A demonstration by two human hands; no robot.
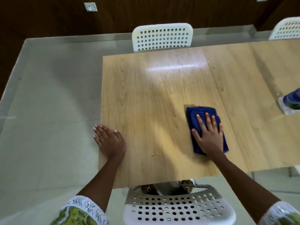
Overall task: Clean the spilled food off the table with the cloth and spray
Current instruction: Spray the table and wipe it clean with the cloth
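White chair, right hand flat on cloth, table

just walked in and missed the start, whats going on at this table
A person is wiping a wooden table. Their right hand presses flat on a folded blue cloth near the middle of the tabletop, while the left hand rests flat at the table's left edge. A bottle, probably the spray, stands untouched at the far right, partly out of frame. No spilled food shows clearly on the wood, apart from a small dark mark near the front. White chairs stand around the table.
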